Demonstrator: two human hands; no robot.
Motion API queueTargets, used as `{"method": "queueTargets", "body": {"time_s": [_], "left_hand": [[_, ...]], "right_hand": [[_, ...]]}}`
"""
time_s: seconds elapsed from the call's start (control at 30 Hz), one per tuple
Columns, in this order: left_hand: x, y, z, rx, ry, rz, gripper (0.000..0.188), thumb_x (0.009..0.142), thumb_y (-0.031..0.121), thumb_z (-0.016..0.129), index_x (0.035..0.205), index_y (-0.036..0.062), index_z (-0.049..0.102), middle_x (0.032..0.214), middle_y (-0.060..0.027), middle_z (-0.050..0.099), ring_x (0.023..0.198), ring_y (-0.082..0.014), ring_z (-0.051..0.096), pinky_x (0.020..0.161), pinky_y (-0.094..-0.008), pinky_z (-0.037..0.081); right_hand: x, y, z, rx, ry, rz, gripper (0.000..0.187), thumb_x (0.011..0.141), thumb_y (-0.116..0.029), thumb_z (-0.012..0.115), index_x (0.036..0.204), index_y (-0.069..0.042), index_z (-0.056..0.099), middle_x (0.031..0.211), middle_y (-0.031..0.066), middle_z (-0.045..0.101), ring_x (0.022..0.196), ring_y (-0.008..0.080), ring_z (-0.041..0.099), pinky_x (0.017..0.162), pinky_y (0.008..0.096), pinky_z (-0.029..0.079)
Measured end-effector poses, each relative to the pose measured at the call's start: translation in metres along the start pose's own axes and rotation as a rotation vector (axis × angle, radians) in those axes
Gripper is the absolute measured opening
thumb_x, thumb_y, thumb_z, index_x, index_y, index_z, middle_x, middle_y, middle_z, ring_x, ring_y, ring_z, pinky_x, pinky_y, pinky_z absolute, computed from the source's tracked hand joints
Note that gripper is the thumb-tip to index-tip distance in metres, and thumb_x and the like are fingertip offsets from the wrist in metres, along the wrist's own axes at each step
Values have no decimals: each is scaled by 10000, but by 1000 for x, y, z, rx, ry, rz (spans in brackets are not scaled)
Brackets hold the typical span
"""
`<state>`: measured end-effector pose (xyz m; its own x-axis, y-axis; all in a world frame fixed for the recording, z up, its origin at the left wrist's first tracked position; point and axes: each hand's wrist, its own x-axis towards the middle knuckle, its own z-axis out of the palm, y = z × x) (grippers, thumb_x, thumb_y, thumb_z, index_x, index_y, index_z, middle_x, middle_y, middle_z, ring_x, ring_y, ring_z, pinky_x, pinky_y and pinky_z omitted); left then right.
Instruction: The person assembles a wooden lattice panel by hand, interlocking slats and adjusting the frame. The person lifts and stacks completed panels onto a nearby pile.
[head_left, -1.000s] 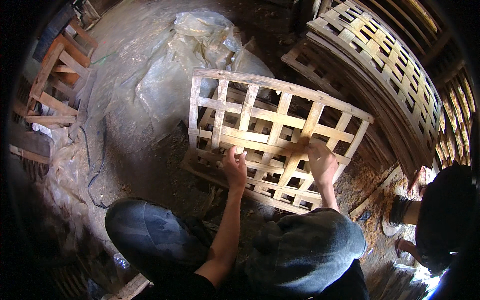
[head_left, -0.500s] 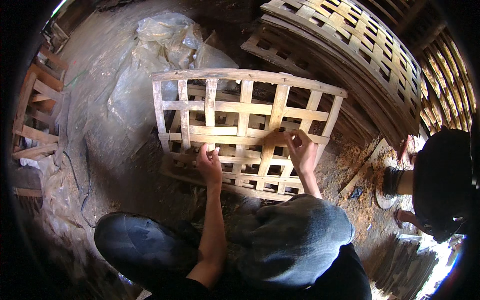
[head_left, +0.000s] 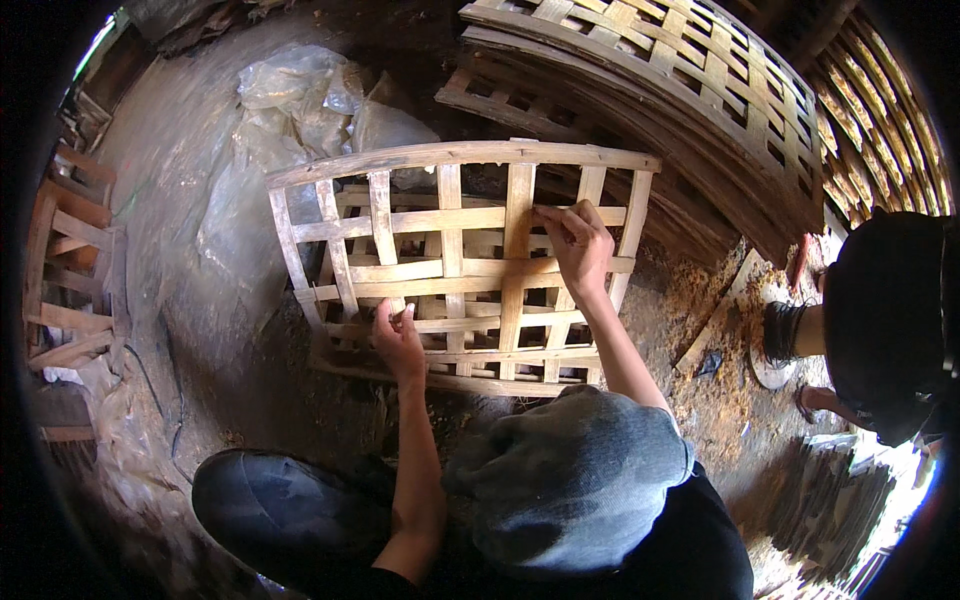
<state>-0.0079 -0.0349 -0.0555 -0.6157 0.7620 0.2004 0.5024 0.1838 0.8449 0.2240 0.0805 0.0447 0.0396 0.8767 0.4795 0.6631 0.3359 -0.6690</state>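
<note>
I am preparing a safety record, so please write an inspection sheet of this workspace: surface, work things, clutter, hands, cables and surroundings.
Surface: brown floor, dirty, with shavings at right.
Work things: woven wooden lattice panel before the knees; more lattice shows through its gaps.
Clutter: crumpled plastic sheet beyond the panel, at left; loose wooden slat at right.
Hands: left hand appears to pinch a lower-left strip; right hand has its fingertips at an upright strip, grip unclear.
Cables: dark cord on the floor, left.
Surroundings: stack of lattice panels at upper right; wooden frame at left; another person's leg at right.
</note>
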Motion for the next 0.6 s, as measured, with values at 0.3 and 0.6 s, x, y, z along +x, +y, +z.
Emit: {"method": "queueTargets", "body": {"time_s": [0.3,0.6], "left_hand": [[1,-4,-3,-5,3,43,319,832,127,618,1100,-31,548,944,-173,604,761,-266,578,667,-354,470],[1,-7,-2,-7,5,38,305,833,148,629,1077,-24,566,938,-167,609,754,-265,575,663,-348,466]], "right_hand": [[5,4,-6,20,164,-16,99,805,34,618,873,-36,635,755,39,550,607,116,496,513,249,384],[21,-5,-7,-2,-215,168,192,787,-212,643,940,-111,697,889,96,667,784,274,650,678,352,500]]}}
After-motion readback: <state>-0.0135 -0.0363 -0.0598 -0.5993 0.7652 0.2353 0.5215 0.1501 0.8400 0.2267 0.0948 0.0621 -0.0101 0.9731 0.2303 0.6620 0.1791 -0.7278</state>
